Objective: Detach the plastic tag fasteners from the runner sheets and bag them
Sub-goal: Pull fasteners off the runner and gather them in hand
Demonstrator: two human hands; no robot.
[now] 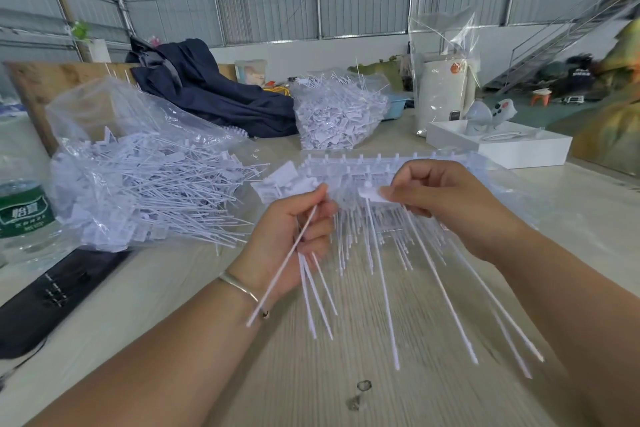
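A white runner sheet (pixel 349 170) with rows of tag fasteners lies across the table's middle, its long thin tails pointing toward me. My right hand (pixel 450 198) pinches the flat head of one fastener (pixel 372 193) on the sheet. My left hand (pixel 298 236) grips several loose fasteners (pixel 311 284), one of them slanting across the wrist. A clear bag (pixel 138 177) stuffed with loose fasteners lies at the left, its mouth facing the sheet. Another full bag (pixel 337 111) stands further back.
A green-labelled water bottle (pixel 22 208) stands at the far left beside a black flat item (pixel 52 291). Dark cloth (pixel 207 90) is heaped at the back. At the right stand a white box (pixel 498 146) and an upright clear bag (pixel 443 55).
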